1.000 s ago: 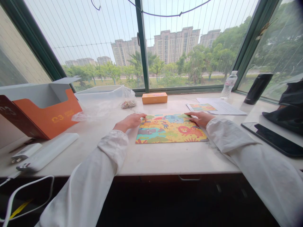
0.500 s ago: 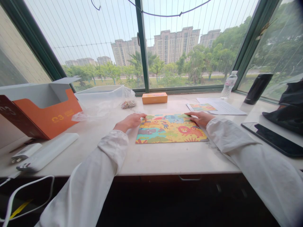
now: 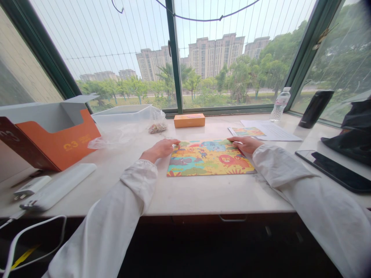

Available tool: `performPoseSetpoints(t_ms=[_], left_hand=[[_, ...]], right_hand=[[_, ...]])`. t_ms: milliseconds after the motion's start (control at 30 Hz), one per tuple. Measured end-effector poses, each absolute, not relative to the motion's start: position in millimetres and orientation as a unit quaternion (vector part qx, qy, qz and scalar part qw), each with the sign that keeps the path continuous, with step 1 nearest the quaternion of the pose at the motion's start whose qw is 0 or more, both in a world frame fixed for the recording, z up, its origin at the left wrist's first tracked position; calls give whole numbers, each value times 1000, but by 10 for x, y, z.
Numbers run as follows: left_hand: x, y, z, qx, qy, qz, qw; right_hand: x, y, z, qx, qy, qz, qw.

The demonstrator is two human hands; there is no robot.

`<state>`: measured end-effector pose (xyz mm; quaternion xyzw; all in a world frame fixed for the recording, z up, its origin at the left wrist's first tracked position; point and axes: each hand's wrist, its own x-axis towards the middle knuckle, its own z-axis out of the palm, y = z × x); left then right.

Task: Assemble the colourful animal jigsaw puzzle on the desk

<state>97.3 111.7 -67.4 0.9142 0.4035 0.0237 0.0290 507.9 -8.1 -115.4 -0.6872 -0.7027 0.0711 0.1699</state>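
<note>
A jigsaw puzzle [image 3: 211, 158] with a bright animal picture, lions and a blue elephant among others, lies on the white tabletop in front of me. My left hand [image 3: 160, 149] grips its far left corner, fingertips on the edge. At the far right corner my right hand [image 3: 245, 144] has its thumb and fingers on the edge, partly covering the picture. What the fingers do beneath the edge is hidden. Just beyond my right hand lies a small picture card [image 3: 247, 131] with similar colours, on a white sheet of paper [image 3: 278, 133].
An orange box [image 3: 189, 120] stands near the window. Leftward are a clear plastic tub [image 3: 121, 114], a bag of small pieces [image 3: 158, 126], a large open carton [image 3: 58, 143] and a white power bank [image 3: 62, 187]. Rightward are a water bottle [image 3: 280, 104], a black cylinder [image 3: 316, 109] and a phone [image 3: 336, 170].
The puzzle has shifted very slightly to the right and towards me, with both hands still at its far corners. Everything else looks the same.
</note>
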Motion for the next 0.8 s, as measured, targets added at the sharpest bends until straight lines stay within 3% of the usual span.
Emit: performPoseSetpoints(t_ms=[333,800], left_hand=[[992,1062,-646,920,388,42,48],[1024,1090,-661,918,390,60,34]], right_hand=[[5145,-45,-1160,-685,-706,58,170],[5231,14,-1217,-666,-706,13,242]])
